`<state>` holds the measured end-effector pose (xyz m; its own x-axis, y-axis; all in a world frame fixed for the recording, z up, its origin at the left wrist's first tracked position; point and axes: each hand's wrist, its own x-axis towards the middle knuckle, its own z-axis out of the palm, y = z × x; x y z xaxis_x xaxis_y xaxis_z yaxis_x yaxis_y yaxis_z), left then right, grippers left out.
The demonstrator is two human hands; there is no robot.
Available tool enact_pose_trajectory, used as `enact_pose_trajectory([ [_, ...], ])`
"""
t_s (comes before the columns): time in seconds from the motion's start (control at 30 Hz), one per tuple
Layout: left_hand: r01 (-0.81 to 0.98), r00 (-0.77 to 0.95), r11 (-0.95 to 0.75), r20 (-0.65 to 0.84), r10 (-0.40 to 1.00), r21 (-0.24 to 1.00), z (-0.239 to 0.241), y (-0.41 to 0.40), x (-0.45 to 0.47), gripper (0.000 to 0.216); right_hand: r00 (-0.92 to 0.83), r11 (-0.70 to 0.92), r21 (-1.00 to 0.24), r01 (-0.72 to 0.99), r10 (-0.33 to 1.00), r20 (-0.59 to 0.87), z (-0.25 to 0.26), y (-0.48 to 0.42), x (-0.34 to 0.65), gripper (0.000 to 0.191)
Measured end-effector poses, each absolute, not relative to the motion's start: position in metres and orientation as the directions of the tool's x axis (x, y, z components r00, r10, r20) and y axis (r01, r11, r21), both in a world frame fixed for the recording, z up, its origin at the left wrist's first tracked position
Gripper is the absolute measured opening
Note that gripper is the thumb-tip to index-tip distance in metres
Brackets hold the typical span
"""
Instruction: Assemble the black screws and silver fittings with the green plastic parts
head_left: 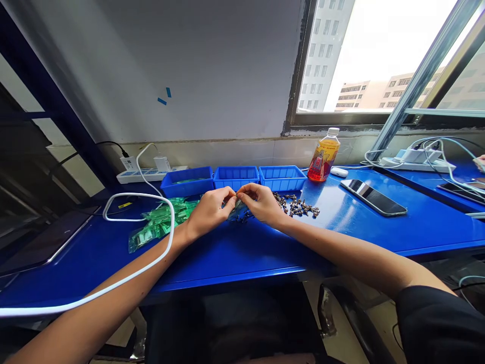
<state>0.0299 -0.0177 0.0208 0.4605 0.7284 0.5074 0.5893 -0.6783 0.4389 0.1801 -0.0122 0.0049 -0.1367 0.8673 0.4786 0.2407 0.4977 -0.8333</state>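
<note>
My left hand (210,210) and my right hand (262,202) meet above the blue table, thumbs and fingertips pinched together. Between them hangs a small clear plastic bag (235,210), its top edge in both pinches; what it contains I cannot make out. Left of my left hand lies a pile of green-tinted plastic packets (162,222). Small dark metal parts, like screws (299,207), are scattered beside and behind my right hand. A few more dark pieces lie under the bag, partly hidden by my hands.
Three blue bins, left (187,182), middle (235,177) and right (282,178), line the back. A drink bottle (324,156) and a phone (374,197) are at right. A white cable (171,237) loops across my left forearm. Another person's hand (480,163) shows at the right edge.
</note>
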Motion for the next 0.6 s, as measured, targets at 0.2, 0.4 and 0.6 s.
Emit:
enact_pose_trajectory([
  [0.2,0.593,0.463,-0.682,0.511,0.724,0.429,0.0211,-0.0178,0.0301,0.024,-0.107,0.467,-0.858,0.215,0.884,0.455,0.0059,-0.0126,0.1785,0.006],
  [0.4,0.597,0.458,-0.682,0.519,0.722,0.422,0.0192,-0.0178,0.0306,0.024,-0.106,0.425,-0.883,0.2,0.905,0.412,0.0057,-0.0117,0.1777,0.007],
  [0.6,0.605,0.462,-0.684,0.521,0.718,0.408,0.0194,-0.017,0.0307,0.023,-0.114,0.403,-0.899,0.175,0.915,0.388,0.0051,-0.0111,0.1778,0.005],
])
